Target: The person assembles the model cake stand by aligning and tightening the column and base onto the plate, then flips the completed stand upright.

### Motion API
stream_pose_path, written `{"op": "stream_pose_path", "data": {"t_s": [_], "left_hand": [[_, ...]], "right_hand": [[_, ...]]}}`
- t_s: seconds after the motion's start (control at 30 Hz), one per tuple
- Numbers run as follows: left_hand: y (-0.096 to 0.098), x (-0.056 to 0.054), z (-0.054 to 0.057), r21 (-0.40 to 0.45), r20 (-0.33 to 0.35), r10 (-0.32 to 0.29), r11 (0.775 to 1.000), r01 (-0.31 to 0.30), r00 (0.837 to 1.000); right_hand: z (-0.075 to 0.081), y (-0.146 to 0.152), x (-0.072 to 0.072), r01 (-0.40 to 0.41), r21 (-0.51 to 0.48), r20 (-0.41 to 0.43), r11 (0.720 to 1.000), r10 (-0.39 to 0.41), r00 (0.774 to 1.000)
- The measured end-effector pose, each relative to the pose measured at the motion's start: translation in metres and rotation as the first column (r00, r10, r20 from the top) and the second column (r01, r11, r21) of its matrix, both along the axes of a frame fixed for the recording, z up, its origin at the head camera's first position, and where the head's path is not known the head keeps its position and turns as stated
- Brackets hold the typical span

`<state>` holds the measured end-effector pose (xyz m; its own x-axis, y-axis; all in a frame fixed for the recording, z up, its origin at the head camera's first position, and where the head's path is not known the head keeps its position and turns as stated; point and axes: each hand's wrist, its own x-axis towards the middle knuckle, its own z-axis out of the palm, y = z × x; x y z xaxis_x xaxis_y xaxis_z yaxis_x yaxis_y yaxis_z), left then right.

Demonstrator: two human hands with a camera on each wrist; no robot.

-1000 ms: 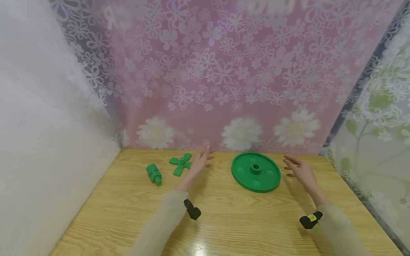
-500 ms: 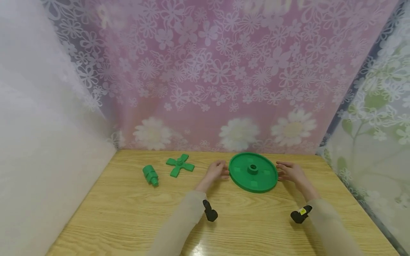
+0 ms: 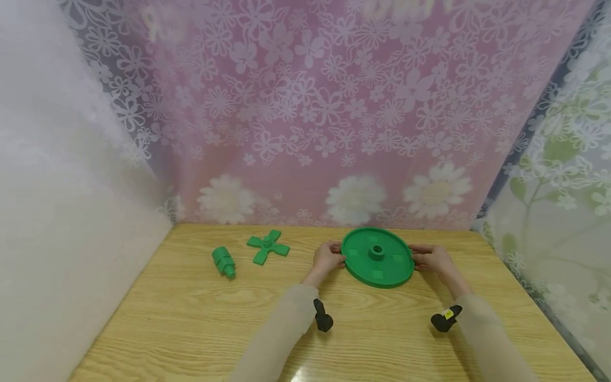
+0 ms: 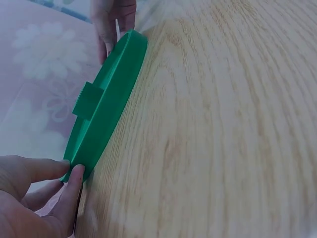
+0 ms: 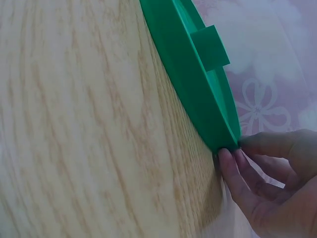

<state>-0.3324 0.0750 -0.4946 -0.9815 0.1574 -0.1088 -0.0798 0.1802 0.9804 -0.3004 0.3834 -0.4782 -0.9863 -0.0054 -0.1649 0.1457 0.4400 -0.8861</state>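
I can read no words or numbers for certain. Pale yellow lettering [image 3: 403,8] stands at the top of the pink flowered curtain [image 3: 286,122] facing me, too faint and cut off to make out. The black camera [image 3: 439,323] at my right wrist bears a small yellow label [image 3: 448,314], its marking too small to read.

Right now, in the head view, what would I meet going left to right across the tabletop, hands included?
Stepped green peg, green four-armed piece, left hand at the disc's left edge, round green disc with its raised hub, right hand at the disc's right edge.
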Motion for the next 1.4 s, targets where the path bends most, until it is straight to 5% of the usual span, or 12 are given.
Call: {"op": "stream_pose_path", "data": {"t_s": [0.53, 1.4], "left_hand": [[-0.006, 0.002, 0.004, -0.009, -0.008, 0.002, 1.0, -0.002, 1.0], [-0.036, 0.006, -0.003, -0.027, -0.01, -0.016, 1.0, 0.016, 1.0]], "right_hand": [[-0.002, -0.004, 0.001, -0.012, -0.053, -0.008, 0.999, 0.011, 1.0], [-0.007, -0.029, 0.01, -0.02, -0.034, -0.013, 0.999, 0.02, 1.0]]}}
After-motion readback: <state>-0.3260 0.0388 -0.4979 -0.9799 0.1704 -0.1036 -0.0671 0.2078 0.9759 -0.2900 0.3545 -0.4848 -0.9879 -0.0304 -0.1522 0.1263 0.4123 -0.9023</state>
